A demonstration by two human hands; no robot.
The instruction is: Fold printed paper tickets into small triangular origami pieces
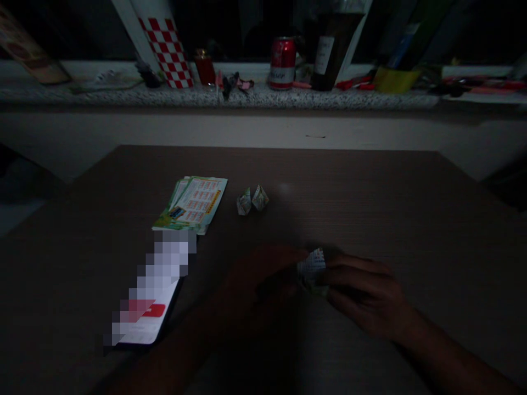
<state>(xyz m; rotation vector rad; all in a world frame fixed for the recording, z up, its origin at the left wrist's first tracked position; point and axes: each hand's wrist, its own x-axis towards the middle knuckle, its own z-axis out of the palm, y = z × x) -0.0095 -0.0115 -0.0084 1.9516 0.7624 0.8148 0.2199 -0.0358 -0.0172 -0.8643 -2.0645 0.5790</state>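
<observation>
Hands nearest cam: L hand (251,280) & R hand (370,291), forearms running off bottom edge. Table (411,208), dark brown, fills most of view. Sill (241,101) beyond it, speckled stone. Phone (142,332) lies on table to the L, screen lit, partly pixelated. Cards (197,203), stacked, just past phone's far end. Red can (282,63) upright on sill. Folded paper (313,266) btwn the hands, R of ctr: R fingers pinch its right side; L thumb & index curve at its left side, too dark to tell if gripping. Smallest: 2 folded bits (259,198) side by side, R of cards.
</observation>
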